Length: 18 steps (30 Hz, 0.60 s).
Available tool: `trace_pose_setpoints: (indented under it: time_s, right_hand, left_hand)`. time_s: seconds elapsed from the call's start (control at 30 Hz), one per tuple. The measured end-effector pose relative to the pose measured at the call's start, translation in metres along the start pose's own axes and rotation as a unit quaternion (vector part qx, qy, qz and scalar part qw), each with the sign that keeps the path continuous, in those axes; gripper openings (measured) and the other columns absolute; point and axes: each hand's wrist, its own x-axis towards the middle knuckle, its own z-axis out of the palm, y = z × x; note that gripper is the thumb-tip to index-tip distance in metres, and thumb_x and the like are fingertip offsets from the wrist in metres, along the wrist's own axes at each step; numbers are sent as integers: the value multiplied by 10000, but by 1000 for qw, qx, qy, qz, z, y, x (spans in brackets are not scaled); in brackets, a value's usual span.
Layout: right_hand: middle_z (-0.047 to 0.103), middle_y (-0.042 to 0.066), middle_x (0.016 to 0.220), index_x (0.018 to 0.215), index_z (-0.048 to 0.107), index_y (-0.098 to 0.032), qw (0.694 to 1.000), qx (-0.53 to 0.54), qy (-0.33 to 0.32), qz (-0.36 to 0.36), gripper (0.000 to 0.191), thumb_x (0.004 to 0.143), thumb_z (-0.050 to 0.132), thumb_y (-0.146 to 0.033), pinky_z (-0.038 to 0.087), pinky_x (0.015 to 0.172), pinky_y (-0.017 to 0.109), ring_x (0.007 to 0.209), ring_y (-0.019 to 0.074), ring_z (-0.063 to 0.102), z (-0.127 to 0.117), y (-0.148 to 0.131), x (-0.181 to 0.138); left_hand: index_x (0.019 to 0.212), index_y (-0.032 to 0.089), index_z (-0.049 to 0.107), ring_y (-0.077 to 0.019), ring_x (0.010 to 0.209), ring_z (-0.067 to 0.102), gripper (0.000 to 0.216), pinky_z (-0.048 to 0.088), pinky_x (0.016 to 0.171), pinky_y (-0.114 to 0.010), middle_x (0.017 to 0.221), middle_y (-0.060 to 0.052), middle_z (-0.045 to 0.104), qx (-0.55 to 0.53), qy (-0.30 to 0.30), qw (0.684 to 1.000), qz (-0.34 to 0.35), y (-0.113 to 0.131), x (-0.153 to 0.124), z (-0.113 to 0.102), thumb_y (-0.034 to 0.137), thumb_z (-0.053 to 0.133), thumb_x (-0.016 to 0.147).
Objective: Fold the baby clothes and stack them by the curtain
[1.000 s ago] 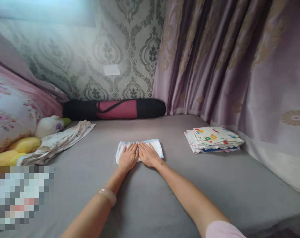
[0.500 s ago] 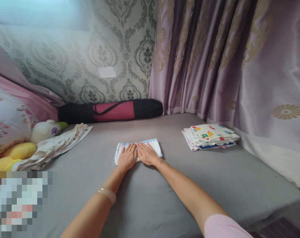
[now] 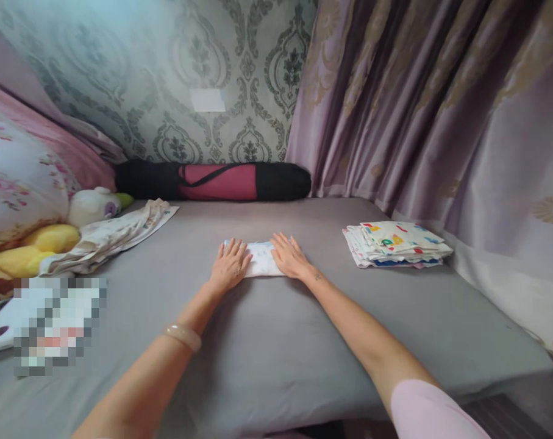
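Observation:
A small folded white cloth (image 3: 260, 261) with a faint blue print lies on the grey bed sheet (image 3: 276, 341). My left hand (image 3: 230, 264) rests flat on the cloth's left end, fingers spread. My right hand (image 3: 289, 256) lies flat on its right end, fingers stretched out. Only the middle strip of the cloth shows between the two hands. Neither hand grips anything.
A stack of folded colourful printed cloths (image 3: 397, 244) sits at the right by the purple curtain (image 3: 441, 110). A black-and-maroon rolled bag (image 3: 212, 181) lies along the wall. At left are a crumpled cloth (image 3: 116, 235), plush toys (image 3: 52, 241) and a floral pillow (image 3: 15, 183).
My hands were side by side at the cloth's middle; now they have slid apart to its two ends. The view has shifted slightly.

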Motion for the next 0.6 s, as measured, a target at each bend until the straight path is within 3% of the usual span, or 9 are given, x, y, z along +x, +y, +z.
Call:
trace_pose_setpoints:
  time_s: [0.23, 0.4, 0.6]
  right_hand:
    - [218, 92, 1597, 1512, 303, -99, 997, -11, -77, 21, 602, 1000, 182, -392, 82, 1203, 424, 1483, 214, 134, 3, 14, -7]
    - [198, 117, 1599, 1516, 287, -100, 1000, -10, -28, 9, 608, 1002, 188, -409, 78, 1202, 449, 1488, 212, 100, -6, 21, -10]
    - [180, 134, 1601, 1519, 261, -55, 997, -4, -65, 30, 638, 996, 226, -418, 129, 1201, 418, 1485, 241, 113, 1, 32, -17]
  left_hand:
    - [1483, 187, 361, -292, 1472, 189, 606, 192, 1170, -478, 1579, -107, 286, -33, -74, 997, 4, -21, 7, 9, 504, 240, 981]
    - [1488, 146, 353, -270, 1475, 184, 621, 191, 1175, -471, 1573, -126, 286, -25, 13, 999, -20, -35, 3, 4, 475, 205, 983]
    - [1521, 131, 275, -260, 1471, 198, 673, 197, 1174, -460, 1588, -125, 230, -24, -86, 996, -10, -49, -5, 8, 514, 170, 977]
